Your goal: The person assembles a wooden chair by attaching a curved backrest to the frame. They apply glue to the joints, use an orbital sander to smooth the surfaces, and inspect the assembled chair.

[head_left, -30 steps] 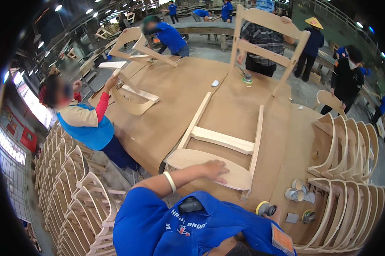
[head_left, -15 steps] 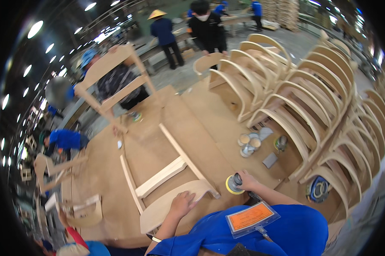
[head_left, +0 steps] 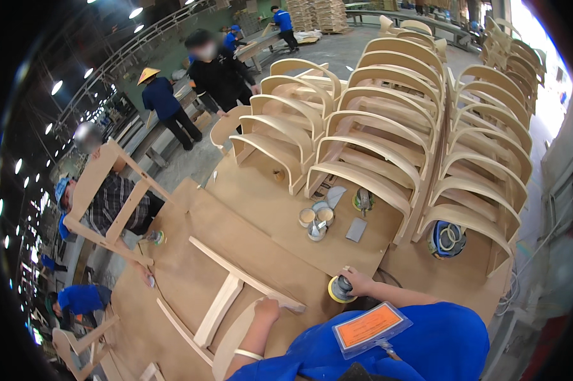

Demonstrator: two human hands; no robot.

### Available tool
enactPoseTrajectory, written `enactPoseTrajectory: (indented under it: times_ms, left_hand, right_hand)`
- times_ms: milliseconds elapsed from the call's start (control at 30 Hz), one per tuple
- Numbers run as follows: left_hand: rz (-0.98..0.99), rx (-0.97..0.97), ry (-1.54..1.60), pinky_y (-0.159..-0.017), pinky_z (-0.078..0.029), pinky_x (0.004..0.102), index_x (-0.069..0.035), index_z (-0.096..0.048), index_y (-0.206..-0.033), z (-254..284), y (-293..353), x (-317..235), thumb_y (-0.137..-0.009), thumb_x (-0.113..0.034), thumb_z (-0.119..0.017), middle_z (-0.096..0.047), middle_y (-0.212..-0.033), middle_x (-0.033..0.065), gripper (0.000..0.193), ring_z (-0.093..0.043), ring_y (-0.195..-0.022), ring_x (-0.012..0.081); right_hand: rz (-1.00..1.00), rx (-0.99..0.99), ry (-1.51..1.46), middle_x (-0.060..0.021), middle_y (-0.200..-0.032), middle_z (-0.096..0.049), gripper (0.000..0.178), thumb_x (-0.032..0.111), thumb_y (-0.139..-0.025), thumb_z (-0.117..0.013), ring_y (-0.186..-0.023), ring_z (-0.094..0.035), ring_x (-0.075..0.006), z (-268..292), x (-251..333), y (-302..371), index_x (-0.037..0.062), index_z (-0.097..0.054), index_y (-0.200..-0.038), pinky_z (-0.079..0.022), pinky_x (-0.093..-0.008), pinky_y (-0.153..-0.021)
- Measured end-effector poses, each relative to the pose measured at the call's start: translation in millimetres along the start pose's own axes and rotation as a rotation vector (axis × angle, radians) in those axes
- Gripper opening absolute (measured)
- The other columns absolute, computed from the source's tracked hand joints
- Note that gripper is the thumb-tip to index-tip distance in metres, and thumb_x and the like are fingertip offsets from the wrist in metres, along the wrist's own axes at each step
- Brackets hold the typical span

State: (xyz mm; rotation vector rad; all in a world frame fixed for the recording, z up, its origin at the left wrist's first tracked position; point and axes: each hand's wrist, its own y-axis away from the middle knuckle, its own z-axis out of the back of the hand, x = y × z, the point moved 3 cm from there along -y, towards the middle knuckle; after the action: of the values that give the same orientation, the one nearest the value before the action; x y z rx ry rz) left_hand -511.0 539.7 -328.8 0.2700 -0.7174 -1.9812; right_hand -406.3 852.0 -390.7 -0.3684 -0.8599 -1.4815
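My right hand (head_left: 359,283) grips a round grey power sander (head_left: 341,289) with a yellow pad edge, resting on the brown-covered table beside the wooden chair back frame (head_left: 218,310). This frame lies flat in front of me: two long posts, a crossbar and a wide curved top panel (head_left: 234,334). Closed at the corner where the panel meets the right post is my left hand (head_left: 267,310), its fingertips partly hidden. The lower part of the panel runs behind my left forearm.
Rows of curved wooden chair backs (head_left: 375,149) stand at the right. Nearby are several cups (head_left: 316,219), a grey sanding block (head_left: 356,230), another sander (head_left: 363,200) and a blue round container (head_left: 447,240). Across the table a co-worker holds a chair frame (head_left: 102,190); another person stands behind.
The view has swung to the right. My left hand has gone from lying flat on the curved panel to closing at its corner by the right post. My right hand still holds the sander.
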Motion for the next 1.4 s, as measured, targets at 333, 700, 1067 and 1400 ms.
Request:
enactPoseTrajectory:
  times_ms: [333,700,1067,1400]
  left_hand:
    - [0.009,-0.226,0.113,-0.081,-0.05,0.0415,-0.007,-0.069,-0.095,-0.7,26.5,-11.1,-0.085,-0.016,-0.05,-0.064,-0.103,0.0144,0.023,-0.064,-0.094,0.0293]
    - [0.003,-0.704,0.499,-0.086,-0.048,0.0422,-0.019,-0.06,-0.121,-54.4,169.3,50.0,-0.091,-0.035,-0.051,-0.057,-0.119,0.0115,0.035,-0.056,-0.101,0.0359]
    - [-0.003,-0.839,0.597,-0.097,-0.043,0.0417,-0.018,-0.059,-0.124,-102.5,230.5,99.3,-0.09,-0.038,-0.055,-0.054,-0.129,0.0143,0.04,-0.05,-0.117,0.033]
    - [-0.041,-0.832,0.685,-0.098,-0.041,0.0417,-0.016,-0.062,-0.121,-98.5,228.8,101.9,-0.088,-0.038,-0.057,-0.054,-0.127,0.0167,0.04,-0.05,-0.117,0.0338]
  right_hand:
    - [0.03,-0.108,0.025,-0.0159,-0.126,-0.045,0.08,0.012,-0.058,-0.083,-0.116,-0.049,-0.0364,2.5,28.1,18.8,0.0168,-0.042,-0.126,-0.044,-0.0412,-0.097]
    - [0.502,-0.461,-0.019,-0.0136,-0.117,-0.049,0.075,0.002,-0.056,-0.078,-0.112,-0.048,-0.0302,12.5,165.0,-10.8,0.0043,-0.044,-0.122,-0.037,-0.038,-0.099]
    - [0.491,-0.542,-0.303,-0.0119,-0.118,-0.049,0.078,0.006,-0.058,-0.08,-0.11,-0.049,-0.026,2.3,286.5,44.6,0.0067,-0.043,-0.127,-0.039,-0.0363,-0.097]
    - [0.247,-0.494,-0.54,-0.0106,-0.116,-0.05,0.077,0.009,-0.061,-0.082,-0.109,-0.049,-0.0231,-54.9,215.4,75.4,0.0077,-0.043,-0.127,-0.04,-0.0354,-0.096]
